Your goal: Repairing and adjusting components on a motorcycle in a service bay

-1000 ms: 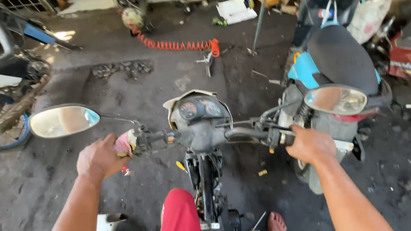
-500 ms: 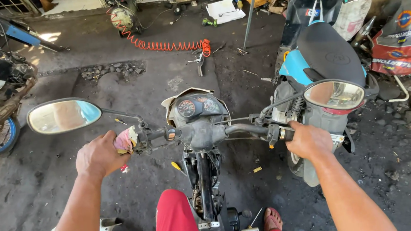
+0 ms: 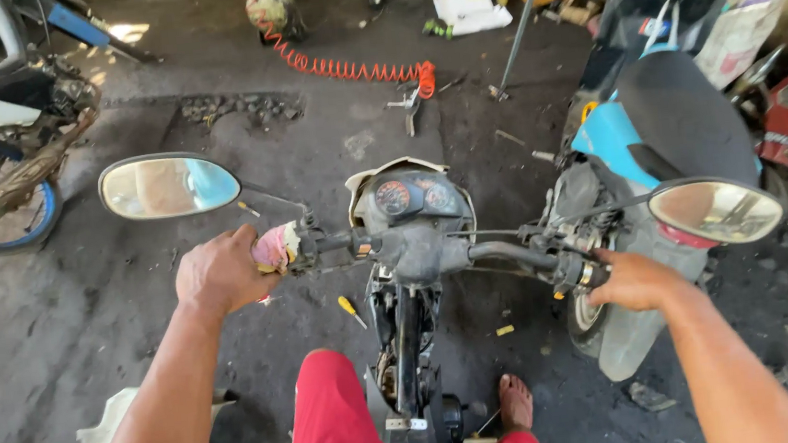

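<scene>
The handlebar (image 3: 503, 251) of a stripped motorcycle is held at both ends. The left hand (image 3: 221, 272) is closed round the left grip (image 3: 273, 248), wrapped in pinkish cloth; the right hand (image 3: 636, 280) is closed over the right grip, hidden beneath its fingers (image 3: 611, 279). The instrument cluster (image 3: 411, 196) sits midway along the handlebar, a mirror (image 3: 169, 185) beyond each end. A yellow-handled screwdriver (image 3: 352, 310) lies on the floor (image 3: 86, 328) below the handlebar's left half. The step is judged to be steadying or steering the bars.
</scene>
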